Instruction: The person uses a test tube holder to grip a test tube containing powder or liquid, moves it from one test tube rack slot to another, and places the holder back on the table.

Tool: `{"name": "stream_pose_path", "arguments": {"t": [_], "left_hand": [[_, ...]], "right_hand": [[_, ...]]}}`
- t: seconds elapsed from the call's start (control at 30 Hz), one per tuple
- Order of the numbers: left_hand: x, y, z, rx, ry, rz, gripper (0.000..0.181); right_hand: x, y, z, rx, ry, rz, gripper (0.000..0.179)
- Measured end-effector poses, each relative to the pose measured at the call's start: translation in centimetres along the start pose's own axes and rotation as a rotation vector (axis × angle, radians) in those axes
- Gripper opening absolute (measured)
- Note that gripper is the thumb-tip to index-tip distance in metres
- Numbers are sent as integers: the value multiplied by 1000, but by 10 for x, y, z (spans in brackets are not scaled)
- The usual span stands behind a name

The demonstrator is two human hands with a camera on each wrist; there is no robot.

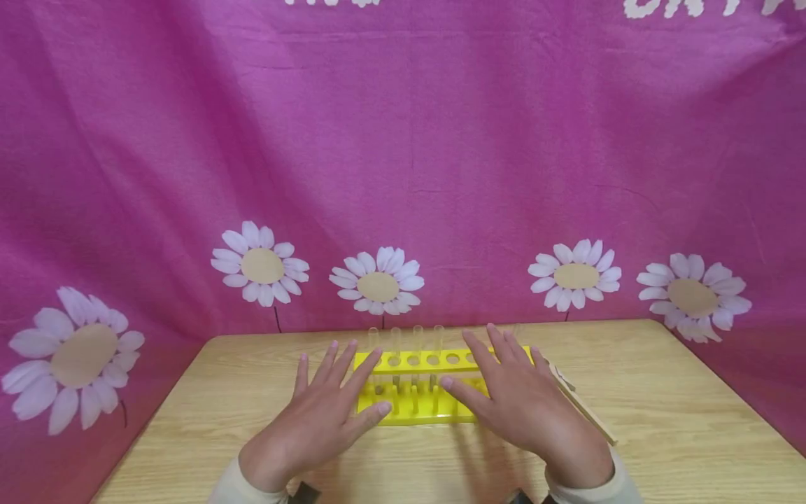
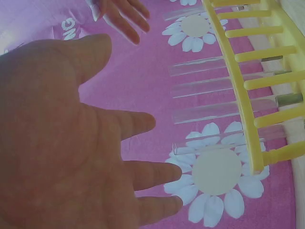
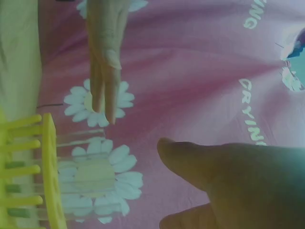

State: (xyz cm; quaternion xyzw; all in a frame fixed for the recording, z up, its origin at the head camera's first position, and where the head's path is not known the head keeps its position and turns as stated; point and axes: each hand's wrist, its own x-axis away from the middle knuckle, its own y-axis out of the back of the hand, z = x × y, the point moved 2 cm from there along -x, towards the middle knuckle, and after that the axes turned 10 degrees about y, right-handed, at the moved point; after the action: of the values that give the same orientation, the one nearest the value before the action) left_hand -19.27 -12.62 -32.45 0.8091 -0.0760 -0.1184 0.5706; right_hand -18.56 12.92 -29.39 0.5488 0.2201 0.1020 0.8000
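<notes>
A yellow test tube rack (image 1: 415, 420) stands on the table between and beneath both hands. Several clear test tubes (image 1: 418, 339) are upright in its left holes, with dark greenish matter at their bottoms. One more tube (image 2: 183, 13) sits apart toward the rack's other end in the left wrist view. My left hand (image 1: 317, 420) hovers by the rack's left end, fingers spread and straight, holding nothing. Over the right part, my right hand (image 1: 525, 399) is spread likewise and covers some holes. Both wrist views show the hands apart from the tubes.
A wooden test tube holder (image 1: 585, 406) lies on the table right of the rack, partly behind the right hand. The wood-grain table (image 1: 680, 420) ends at a purple cloth (image 1: 441, 175) printed with white flowers, which hangs behind and along both sides.
</notes>
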Motion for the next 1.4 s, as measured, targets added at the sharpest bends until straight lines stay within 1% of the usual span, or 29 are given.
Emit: {"name": "stream_pose_path", "arguments": {"t": [0.13, 0.27, 0.33, 0.43, 0.57, 0.73, 0.9, 1.1, 1.27, 1.4], "left_hand": [[-3, 0, 2, -5, 9, -41, 76], [-11, -1, 7, 13, 30, -101, 79], [-17, -2, 11, 39, 43, -138, 80], [-25, -4, 18, 94, 65, -178, 81], [-33, -6, 26, 191, 85, -202, 77], [-40, -11, 32, 274, 104, -187, 74], [-46, -19, 39, 356, 167, -143, 74], [-53, -30, 50, 506, 253, -88, 74], [-59, -38, 55, 589, 286, -89, 73], [-64, -44, 59, 620, 287, -101, 70]], "right_hand": [[1, 7, -7, -20, -11, -12, 89], [2, 13, -15, -47, -30, -30, 88], [3, 17, -20, -59, -43, -35, 88], [5, 21, -26, -63, -52, -39, 89], [5, 25, -33, -58, -59, -40, 90], [6, 27, -40, -50, -70, -39, 88], [6, 29, -49, -28, -90, -26, 90], [7, 32, -65, -20, -102, -17, 90], [8, 33, -81, -60, -128, -3, 91], [5, 29, -92, -119, -167, 45, 94]]}}
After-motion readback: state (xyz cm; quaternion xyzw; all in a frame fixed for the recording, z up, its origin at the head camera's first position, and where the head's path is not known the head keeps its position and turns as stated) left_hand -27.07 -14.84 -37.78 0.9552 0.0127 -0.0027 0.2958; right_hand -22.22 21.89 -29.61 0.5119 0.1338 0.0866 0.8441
